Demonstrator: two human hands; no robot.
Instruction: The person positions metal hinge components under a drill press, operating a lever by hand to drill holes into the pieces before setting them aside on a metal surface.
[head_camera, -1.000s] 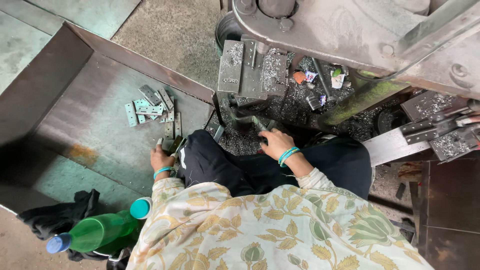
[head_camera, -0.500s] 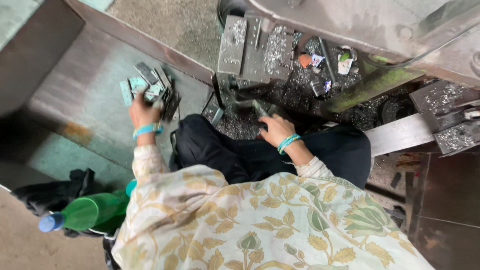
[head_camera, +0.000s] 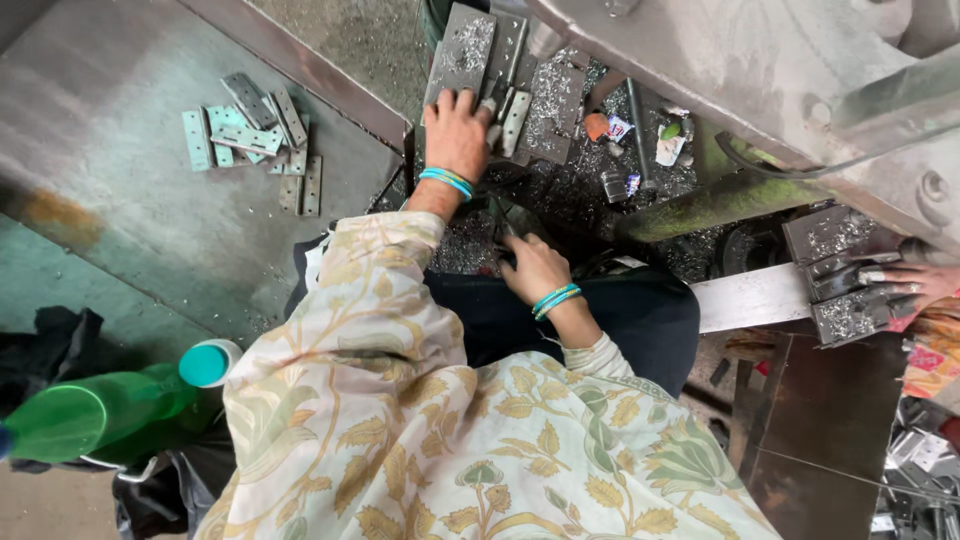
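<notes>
On press bed, left hand (head_camera: 457, 130) lies flat, fingers spread, w/ hinge plate (head_camera: 514, 120) beside fingertips.

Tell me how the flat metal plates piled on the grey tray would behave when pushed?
The metal plates look thin, flat and rigid, so they would probably slide, not roll. They overlap loosely, so the pile would likely scatter.

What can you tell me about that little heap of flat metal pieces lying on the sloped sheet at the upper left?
The heap of metal pieces is about a dozen flat, oblong plates of dull grey metal, some with a pale greenish tint and small punched holes. They look like hinge leaves. They lie loosely, overlapping at odd angles, on a stained grey metal sheet beside its raised edge. Small shavings are scattered around them. No hand touches them; the left hand rests apart, on the machine's plates.
</notes>
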